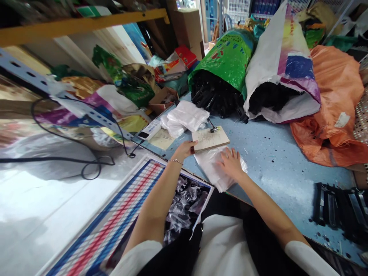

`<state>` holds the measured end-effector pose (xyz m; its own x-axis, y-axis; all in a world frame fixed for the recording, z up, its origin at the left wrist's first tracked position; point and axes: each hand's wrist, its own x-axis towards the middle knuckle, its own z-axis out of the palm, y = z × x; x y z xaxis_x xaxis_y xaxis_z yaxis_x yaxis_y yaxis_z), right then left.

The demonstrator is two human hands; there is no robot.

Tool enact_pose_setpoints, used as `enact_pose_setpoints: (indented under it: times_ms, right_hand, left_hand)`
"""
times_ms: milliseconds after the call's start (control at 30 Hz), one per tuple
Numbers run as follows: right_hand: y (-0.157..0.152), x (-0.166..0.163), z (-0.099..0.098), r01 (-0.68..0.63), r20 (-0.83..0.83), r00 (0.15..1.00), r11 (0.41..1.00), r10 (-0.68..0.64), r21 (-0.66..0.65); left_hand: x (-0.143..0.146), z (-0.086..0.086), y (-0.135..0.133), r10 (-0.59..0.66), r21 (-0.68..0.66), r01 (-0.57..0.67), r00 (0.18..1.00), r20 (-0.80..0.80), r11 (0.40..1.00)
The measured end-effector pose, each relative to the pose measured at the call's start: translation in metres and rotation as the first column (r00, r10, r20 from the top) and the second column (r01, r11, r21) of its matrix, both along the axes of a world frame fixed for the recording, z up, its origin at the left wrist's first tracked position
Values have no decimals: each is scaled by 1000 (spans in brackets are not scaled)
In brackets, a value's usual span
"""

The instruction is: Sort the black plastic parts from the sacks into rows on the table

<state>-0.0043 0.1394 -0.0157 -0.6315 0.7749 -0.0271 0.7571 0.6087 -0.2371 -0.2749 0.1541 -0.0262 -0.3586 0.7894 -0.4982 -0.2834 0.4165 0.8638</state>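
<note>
My left hand (185,148) grips the near left edge of a small wooden board (211,138) that lies on the blue table (276,161), thumb on top. My right hand (230,163) lies flat with fingers spread on a stack of clear plastic bags (214,168), just in front of the board. A small black part (214,129) rests at the board's far edge. A second heap of white plastic bags (185,117) sits beyond the board.
Large sacks, green (227,57), white (280,65) and orange (336,99), hold black parts at the back of the table. Black clips (342,209) lie at the right. A checked bag (115,222) with wrapped pieces stands at my left, with a black cable (71,157) beyond.
</note>
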Motion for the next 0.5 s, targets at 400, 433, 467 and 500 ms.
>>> enact_pose_setpoints:
  times_ms: [400,433,467,500]
  right_hand:
    - [5,72,65,-22,-643,757,979,-116,-203]
    - [6,89,89,0,-742,657,984,-134,-177]
    - [8,107,114,46,-814,564,990,-135,-132]
    - [12,124,138,105,-876,469,992,-108,-66]
  left_hand:
    - [30,14,-32,-93,-5,210,416,-905,978]
    - [36,16,-31,-104,2,281,359,-927,960]
    - [44,18,-28,-96,27,347,331,-939,937]
    - [53,22,-23,-77,66,407,324,-943,911]
